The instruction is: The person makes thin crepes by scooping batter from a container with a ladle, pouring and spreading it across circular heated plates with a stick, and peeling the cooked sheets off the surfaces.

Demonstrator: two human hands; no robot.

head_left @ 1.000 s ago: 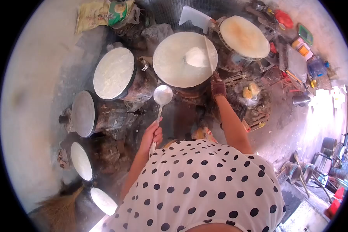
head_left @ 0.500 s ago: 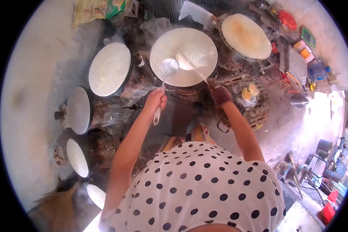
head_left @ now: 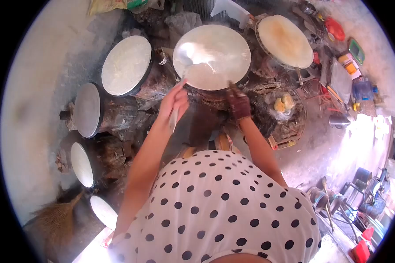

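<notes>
A large round griddle (head_left: 213,76) with white batter on it lies at the top centre. My left hand (head_left: 174,104) is closed around the handle of a metal ladle (head_left: 174,119); the ladle's bowl is blurred over the griddle's left part. At the griddle's lower right edge, my right hand (head_left: 239,104) wears a dark glove and is closed on the end of a spreading stick, whose far part is smeared by motion. To the right, a browned flatbread (head_left: 285,41) covers another round plate.
More round griddles stand in an arc at left: one pale-coated (head_left: 126,65), one grey (head_left: 87,109), one white (head_left: 82,165). A straw broom (head_left: 57,219) leans at lower left. Right of my gloved hand, a round rack (head_left: 294,131) holds yellowish food (head_left: 284,103).
The ladle has moved up over the griddle with my left hand. My right hand has shifted left, and the stick has swung across the griddle. The white batter now spreads farther left.
</notes>
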